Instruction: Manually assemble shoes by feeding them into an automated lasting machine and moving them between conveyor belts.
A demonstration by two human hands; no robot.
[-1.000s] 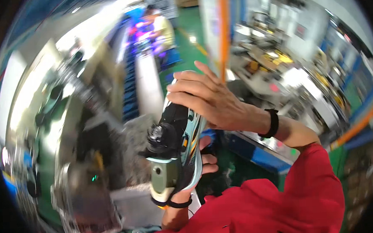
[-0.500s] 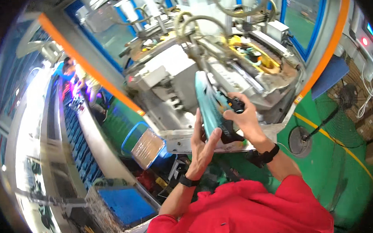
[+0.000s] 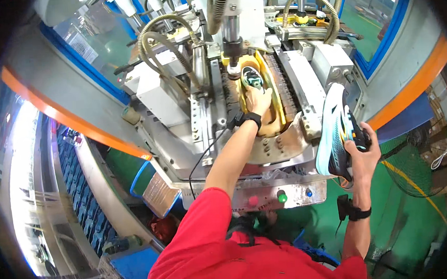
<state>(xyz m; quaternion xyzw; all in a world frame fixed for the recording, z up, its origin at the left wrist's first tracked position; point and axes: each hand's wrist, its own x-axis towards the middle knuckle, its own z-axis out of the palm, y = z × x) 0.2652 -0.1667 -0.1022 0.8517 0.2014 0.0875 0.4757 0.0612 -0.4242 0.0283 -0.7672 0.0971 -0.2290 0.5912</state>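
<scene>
- Machine (image 3: 152,87): its yellow cradle (image 3: 275,94) holds 1 seated shoe (image 3: 253,78).
- Turquoise shoe (image 3: 333,133): tilted, near the machine's front right.
- Right grip (image 3: 365,155): closed around the turquoise shoe.
- Left grip (image 3: 258,99): touches the seated shoe; cannot tell whether closed.

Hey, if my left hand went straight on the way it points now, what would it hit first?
Most likely the sneaker lying between the yellow side walls. It sits right at your left hand; the fingers may be touching it, though depth there is unclear.

dark lettering (image 3: 265,206) on metal button panel (image 3: 221,196), words unclear
</scene>
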